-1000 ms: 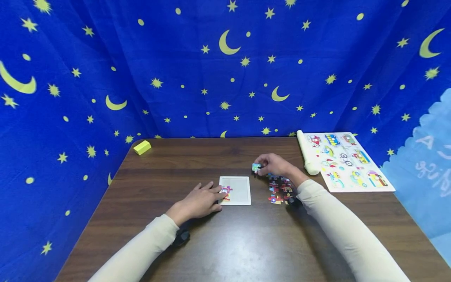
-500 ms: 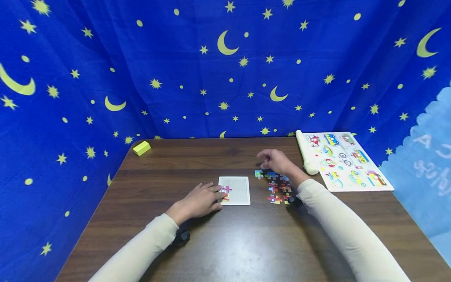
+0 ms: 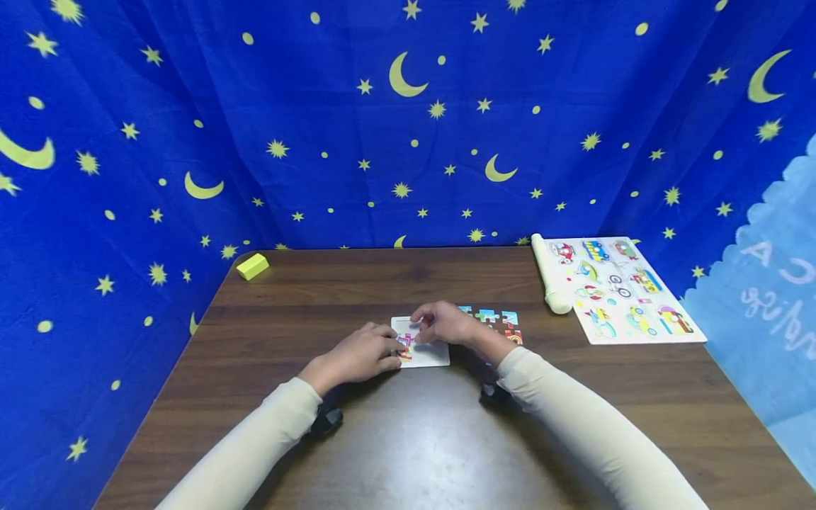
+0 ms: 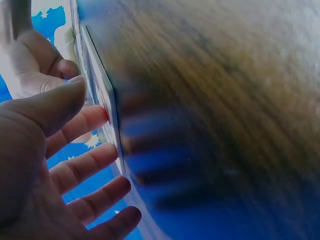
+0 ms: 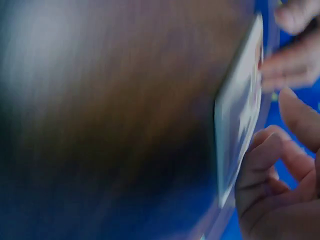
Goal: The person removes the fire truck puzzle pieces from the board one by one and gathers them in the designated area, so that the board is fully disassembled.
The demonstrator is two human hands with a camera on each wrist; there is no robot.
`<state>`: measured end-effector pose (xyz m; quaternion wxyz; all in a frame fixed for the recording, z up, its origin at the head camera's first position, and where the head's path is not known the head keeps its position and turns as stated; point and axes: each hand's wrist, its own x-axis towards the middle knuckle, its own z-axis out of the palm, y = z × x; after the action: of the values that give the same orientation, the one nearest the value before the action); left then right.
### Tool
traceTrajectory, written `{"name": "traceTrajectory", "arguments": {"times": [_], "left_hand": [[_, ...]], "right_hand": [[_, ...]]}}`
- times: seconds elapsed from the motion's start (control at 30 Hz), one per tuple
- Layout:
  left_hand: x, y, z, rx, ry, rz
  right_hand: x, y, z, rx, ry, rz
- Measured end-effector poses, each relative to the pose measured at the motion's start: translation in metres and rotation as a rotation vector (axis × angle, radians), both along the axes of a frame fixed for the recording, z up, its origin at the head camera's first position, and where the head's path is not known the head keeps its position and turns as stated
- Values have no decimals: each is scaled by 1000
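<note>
The white puzzle tray [image 3: 436, 359] lies on the table, with red-and-pink puzzle pieces [image 3: 405, 347] in its left part. My left hand [image 3: 363, 354] rests at the tray's left side, its fingers spread and fairly straight, fingertips at the pieces and rim. Above the tray's upper part is my right hand [image 3: 449, 324], fingers bent. In the right wrist view its thumb [image 5: 297, 117] stands apart from the bent index finger, and no piece shows between them. Loose puzzle pieces [image 3: 487, 316] lie right of the tray, partly hidden behind the right hand and wrist.
A white picture board [image 3: 631, 297] with vehicle drawings and a rolled left edge lies at the table's right back. At the back left corner sits a yellow block [image 3: 253, 266]. A blue curtain [image 3: 319, 106] with moons and stars hangs behind the table [image 3: 306, 283].
My right hand set a blue-green puzzle piece down beside the other loose pieces and let it go, then moved left over the tray. The left hand has stayed nearly still.
</note>
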<state>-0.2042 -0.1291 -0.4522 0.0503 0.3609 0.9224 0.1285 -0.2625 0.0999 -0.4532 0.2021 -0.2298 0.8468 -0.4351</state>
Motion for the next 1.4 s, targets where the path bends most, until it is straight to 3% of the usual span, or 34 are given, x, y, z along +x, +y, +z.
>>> {"name": "traceTrajectory", "arguments": {"times": [0.17,0.3,0.5,0.73,1.0,1.4], "left_hand": [[-2,-3,-4,51,5,-11],[-5,-4,-4,88,-18,29],[-12,1,-4,30,-68,192],[-17,7,-4,-46,-159,301],[-20,9,-5,-23,-192,328],[-19,10,-3,-16,-203,345]], "right_hand": [[13,-20,-7,203,278,32],[18,-27,-9,280,361,-1],[20,-30,-7,307,346,-13],[19,-31,-6,298,333,-1],[14,-24,-4,242,306,59],[-1,-15,-6,255,421,187]]}}
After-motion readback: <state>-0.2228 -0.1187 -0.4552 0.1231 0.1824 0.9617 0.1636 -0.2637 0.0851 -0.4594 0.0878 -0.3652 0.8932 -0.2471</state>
